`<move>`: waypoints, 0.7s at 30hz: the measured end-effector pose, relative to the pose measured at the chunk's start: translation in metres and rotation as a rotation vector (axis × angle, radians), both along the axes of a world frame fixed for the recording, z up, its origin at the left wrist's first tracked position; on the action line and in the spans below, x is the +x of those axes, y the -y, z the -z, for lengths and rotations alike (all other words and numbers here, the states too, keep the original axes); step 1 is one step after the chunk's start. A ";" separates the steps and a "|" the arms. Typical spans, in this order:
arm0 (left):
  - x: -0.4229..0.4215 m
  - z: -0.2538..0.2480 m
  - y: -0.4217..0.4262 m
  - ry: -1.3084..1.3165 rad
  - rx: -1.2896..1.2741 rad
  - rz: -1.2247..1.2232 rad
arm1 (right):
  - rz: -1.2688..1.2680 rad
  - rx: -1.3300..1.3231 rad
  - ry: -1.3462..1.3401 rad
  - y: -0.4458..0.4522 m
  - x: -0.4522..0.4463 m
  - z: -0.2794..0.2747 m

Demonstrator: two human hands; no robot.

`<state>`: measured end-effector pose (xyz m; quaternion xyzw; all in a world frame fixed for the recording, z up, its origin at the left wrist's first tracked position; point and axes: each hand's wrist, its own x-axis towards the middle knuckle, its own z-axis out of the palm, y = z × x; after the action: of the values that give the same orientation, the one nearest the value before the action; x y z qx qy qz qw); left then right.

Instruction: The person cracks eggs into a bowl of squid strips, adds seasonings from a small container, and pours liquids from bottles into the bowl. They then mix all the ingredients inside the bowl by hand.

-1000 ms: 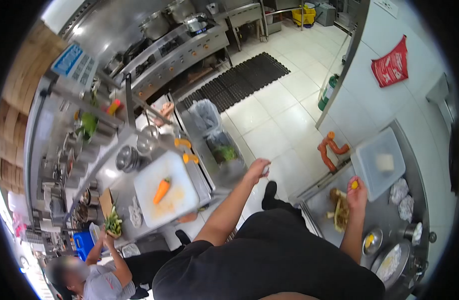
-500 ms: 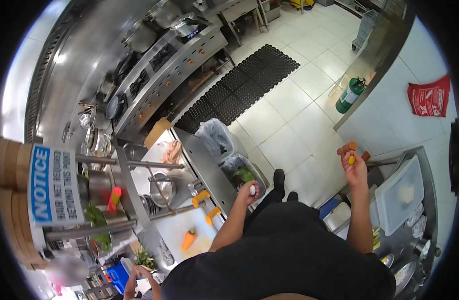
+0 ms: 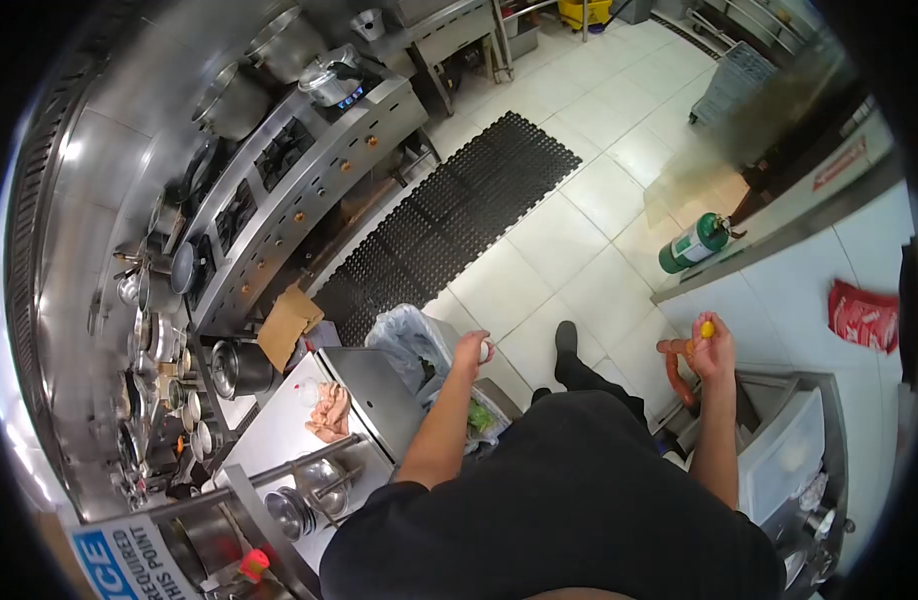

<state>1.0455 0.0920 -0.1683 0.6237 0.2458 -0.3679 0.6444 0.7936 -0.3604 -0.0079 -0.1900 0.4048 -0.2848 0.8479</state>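
My left hand [image 3: 468, 356] is closed around a small white rounded thing [image 3: 487, 350], mostly covered by the fingers. It is raised beside the lined bins. On the other side, my right hand [image 3: 716, 355] grips a string of reddish-brown sausages [image 3: 682, 378], which hangs from it in a curve above the floor. A small yellow rounded thing [image 3: 707, 328] shows at the fingertips of the same hand; its kind is unclear.
Bins [image 3: 409, 330] with clear liners stand by the steel-sided counter [image 3: 364, 395] at left. A black rubber mat [image 3: 459, 210] runs along the stove [image 3: 309, 190]. A green gas cylinder [image 3: 694, 243] stands at right, near a low wall. A steel sink unit [image 3: 841, 430] is close on my right.
My view has moved forward along the aisle; the cutting board with the carrot has left the picture. Both hands keep their holds, and more of the hanging sausages shows.
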 end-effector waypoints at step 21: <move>0.558 0.139 -0.037 0.064 0.322 -0.279 | -0.172 0.047 -0.033 0.095 0.409 0.152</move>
<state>1.6035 0.1288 -0.3075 0.6900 0.3646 -0.2110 0.5885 1.2026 -0.4555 -0.1595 -0.2090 0.4073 -0.1980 0.8667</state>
